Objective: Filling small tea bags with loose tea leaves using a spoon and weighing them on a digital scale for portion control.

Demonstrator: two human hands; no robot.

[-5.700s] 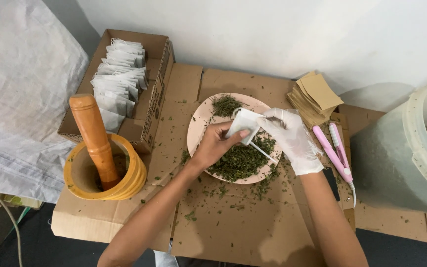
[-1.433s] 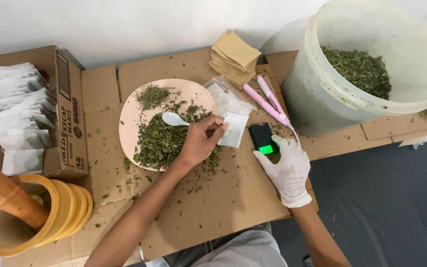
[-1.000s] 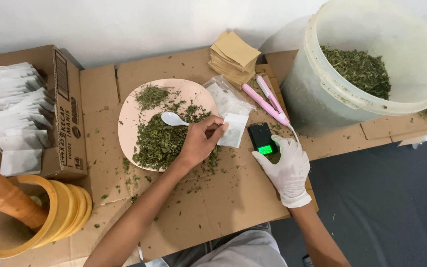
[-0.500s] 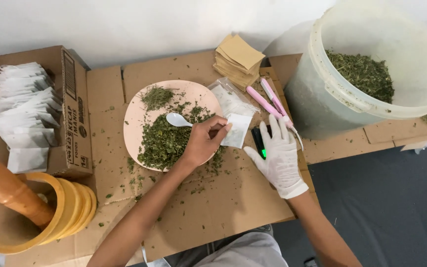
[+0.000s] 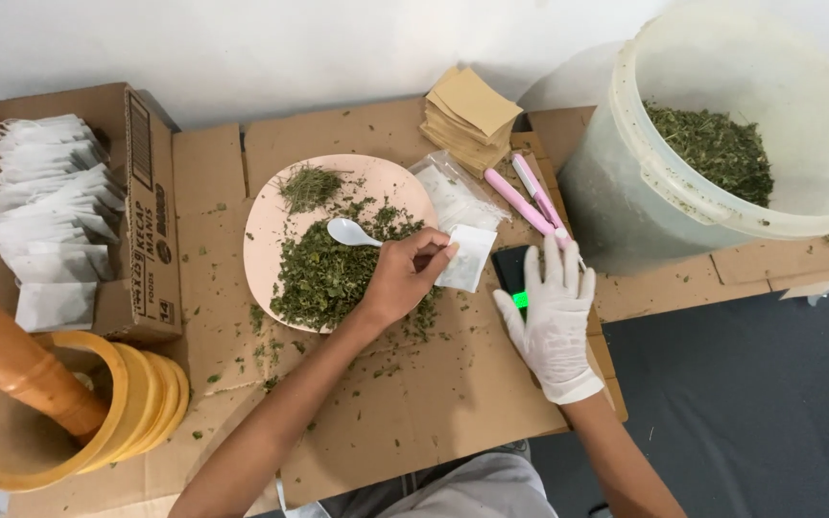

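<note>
Bare left hand (image 5: 405,280) curled, fingers pinched; gloved right hand (image 5: 553,317) flat, fingers spread.

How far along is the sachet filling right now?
Done: many white sachets sit stacked in the cardboard box. In hand: the left hand holds the white spoon over the plate, and the gloved right hand covers a small scale beside one sachet. Left: herbs fill the plate and bucket.
</note>
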